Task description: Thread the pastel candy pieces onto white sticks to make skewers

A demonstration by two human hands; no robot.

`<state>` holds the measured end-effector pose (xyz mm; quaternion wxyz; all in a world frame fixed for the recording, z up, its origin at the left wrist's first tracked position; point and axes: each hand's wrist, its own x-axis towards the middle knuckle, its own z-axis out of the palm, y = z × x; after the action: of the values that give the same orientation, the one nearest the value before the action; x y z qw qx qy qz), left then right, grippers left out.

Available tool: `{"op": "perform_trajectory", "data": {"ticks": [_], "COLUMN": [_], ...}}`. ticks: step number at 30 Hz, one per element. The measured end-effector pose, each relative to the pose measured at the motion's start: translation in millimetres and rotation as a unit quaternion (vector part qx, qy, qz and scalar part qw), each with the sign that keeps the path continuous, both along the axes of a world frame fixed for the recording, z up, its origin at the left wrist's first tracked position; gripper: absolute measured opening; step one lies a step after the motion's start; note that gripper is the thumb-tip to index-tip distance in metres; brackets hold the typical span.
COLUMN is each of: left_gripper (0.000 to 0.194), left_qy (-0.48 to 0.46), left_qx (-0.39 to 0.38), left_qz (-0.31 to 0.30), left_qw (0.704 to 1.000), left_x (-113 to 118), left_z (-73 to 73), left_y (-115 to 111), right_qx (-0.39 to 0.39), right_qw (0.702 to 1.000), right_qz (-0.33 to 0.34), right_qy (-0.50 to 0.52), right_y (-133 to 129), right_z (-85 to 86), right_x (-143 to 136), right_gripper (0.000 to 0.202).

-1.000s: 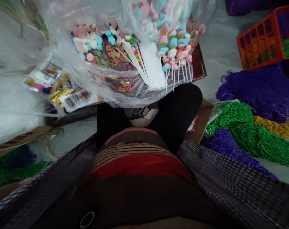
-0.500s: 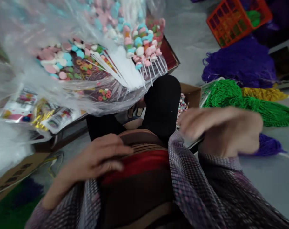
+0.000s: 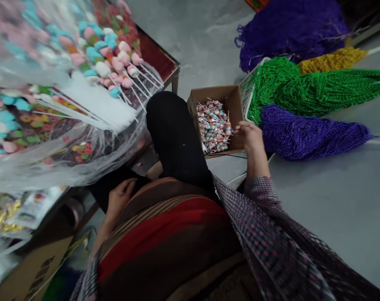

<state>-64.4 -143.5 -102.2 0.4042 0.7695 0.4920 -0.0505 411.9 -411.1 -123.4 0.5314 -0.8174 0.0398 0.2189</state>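
My right hand [image 3: 250, 133] is over the right edge of a cardboard box [image 3: 235, 100]. Its fingers are loosely bent, the tips a little apart, and I see nothing held between them. Inside the box lies a heap of wrapped candy sticks [image 3: 213, 125], in pink, blue and white. Thin sticks poke out of the heap close to my fingertips. My left hand [image 3: 121, 196] rests on my lap by the black trouser leg, fingers laid loosely and holding nothing visible.
Candy skewers [image 3: 115, 62] and loose white sticks [image 3: 80, 113] lie on a plastic-covered table [image 3: 158, 62] at the left. Bundles of green beads [image 3: 299, 88], purple beads [image 3: 309, 131] and yellow beads [image 3: 334, 60] lie at the right. Foil packets [image 3: 33, 207] are at the lower left.
The view has swung right, bringing the whole box into sight. My right hand has reached forward to the box edge. My left hand has drawn back onto my lap.
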Motion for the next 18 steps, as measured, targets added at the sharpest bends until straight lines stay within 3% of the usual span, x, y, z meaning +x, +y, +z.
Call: {"op": "perform_trajectory", "data": {"ticks": [4,8,13,18], "left_gripper": [0.053,0.047,0.046,0.046], "left_qy": [0.042,0.057,0.047,0.043], "left_qx": [0.011,0.035,0.04,0.044], "left_qz": [-0.017,-0.019,-0.007,0.012], "left_qw": [0.999,0.998,0.998,0.998], "left_x": [13,15,9,4], "left_z": [-4.5,-14.1,-16.5,-16.7], "left_y": [8,12,12,11], "right_qx": [-0.117,-0.223,-0.313,-0.357], "right_qw": [0.988,0.946,0.88,0.837], "right_qz": [0.081,0.204,0.325,0.389], "right_qy": [0.06,0.115,0.151,0.146], "right_y": [-4,16,53,77], "right_z": [-58.8,-97.3,-124.9,-138.8], "right_x": [-13,-22,-32,-42], "right_gripper": [0.013,0.02,0.033,0.04]}}
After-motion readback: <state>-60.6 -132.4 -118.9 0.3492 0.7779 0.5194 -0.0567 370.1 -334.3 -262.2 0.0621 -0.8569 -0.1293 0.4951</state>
